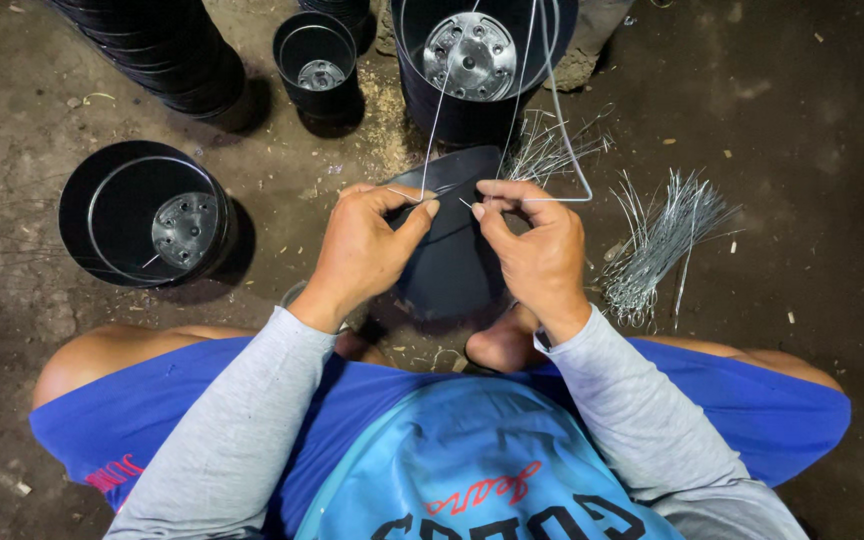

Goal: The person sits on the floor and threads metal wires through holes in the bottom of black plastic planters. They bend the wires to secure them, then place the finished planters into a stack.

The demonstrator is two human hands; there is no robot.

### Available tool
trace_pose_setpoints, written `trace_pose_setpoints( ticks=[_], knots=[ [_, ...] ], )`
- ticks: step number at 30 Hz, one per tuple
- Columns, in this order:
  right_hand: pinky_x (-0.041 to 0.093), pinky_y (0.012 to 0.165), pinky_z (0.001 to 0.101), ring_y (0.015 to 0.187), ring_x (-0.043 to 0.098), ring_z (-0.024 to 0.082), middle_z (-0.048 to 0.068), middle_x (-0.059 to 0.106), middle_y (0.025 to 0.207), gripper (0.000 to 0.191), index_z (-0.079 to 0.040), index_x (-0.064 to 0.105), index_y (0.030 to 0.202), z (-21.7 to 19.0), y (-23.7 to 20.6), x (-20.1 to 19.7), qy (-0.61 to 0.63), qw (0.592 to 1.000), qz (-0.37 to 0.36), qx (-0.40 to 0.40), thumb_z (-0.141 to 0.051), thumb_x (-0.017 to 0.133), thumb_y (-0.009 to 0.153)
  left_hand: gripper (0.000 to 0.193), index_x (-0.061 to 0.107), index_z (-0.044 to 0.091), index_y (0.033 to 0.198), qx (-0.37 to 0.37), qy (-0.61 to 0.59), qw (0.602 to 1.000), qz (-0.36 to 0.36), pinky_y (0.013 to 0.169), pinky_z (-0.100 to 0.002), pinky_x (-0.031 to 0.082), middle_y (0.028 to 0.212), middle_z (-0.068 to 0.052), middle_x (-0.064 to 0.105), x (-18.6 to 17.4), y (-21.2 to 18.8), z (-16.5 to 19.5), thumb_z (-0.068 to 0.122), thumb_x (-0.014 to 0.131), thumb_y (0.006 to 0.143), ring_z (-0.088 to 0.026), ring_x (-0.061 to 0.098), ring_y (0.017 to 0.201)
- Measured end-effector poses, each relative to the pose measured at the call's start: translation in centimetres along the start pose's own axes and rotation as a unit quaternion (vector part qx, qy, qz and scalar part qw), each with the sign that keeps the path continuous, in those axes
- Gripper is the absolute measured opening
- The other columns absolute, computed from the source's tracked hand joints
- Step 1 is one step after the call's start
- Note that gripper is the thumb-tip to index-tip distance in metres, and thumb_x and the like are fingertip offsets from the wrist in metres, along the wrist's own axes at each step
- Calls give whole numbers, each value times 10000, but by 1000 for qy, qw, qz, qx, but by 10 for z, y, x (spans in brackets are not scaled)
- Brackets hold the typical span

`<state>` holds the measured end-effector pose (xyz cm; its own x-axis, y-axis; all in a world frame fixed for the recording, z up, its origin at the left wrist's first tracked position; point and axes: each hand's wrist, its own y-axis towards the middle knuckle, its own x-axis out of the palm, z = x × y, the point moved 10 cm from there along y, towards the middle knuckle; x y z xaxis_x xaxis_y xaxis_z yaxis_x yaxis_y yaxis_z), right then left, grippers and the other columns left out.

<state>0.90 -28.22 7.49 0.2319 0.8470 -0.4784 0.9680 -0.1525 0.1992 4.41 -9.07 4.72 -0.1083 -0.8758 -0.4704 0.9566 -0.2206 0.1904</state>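
My left hand (pixel 362 250) and my right hand (pixel 537 245) are close together over a black plastic pot (pixel 452 265) that lies between my knees. Each hand pinches one end of a thin bent metal wire (pixel 572 170) that loops upward in a long hanger shape toward the far pots. The wire ends meet near the pot's rim, between my fingertips. Grey sleeves cover both forearms.
A bundle of loose wires (pixel 657 245) lies on the dirt floor to the right, with more wires (pixel 547 150) behind my hands. Black pots stand around: one at left (pixel 117 215), a small one (pixel 297 70), a large one (pixel 417 95), and a stack (pixel 167 50) at top left.
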Motion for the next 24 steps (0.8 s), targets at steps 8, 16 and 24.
trace_pose_setpoints(
  ticks=[8,16,24],
  knots=[
    [562,800,229,862,706,62,27,771,930,247,-23,763,1124,22,-1,7,47,999,-11,23,-93,790,889,171,811,82,985,37,25,998,32,946,-373,446,986,-86,789,-1,-8,8,223,767,898,-265,647,926],
    [549,763,220,813,667,43,20,758,884,247,-30,762,1140,28,-5,16,69,996,-29,40,-81,775,899,126,806,94,985,73,57,996,15,956,-404,404,792,-38,721,3,-17,16,180,743,918,-214,621,711],
    [572,732,238,791,732,80,77,775,881,208,-31,757,1124,8,-11,21,-4,999,-13,-44,-51,728,920,131,797,89,1025,105,81,990,55,962,-412,407,799,-53,703,-4,-31,21,146,738,923,-218,645,767]
  ],
)
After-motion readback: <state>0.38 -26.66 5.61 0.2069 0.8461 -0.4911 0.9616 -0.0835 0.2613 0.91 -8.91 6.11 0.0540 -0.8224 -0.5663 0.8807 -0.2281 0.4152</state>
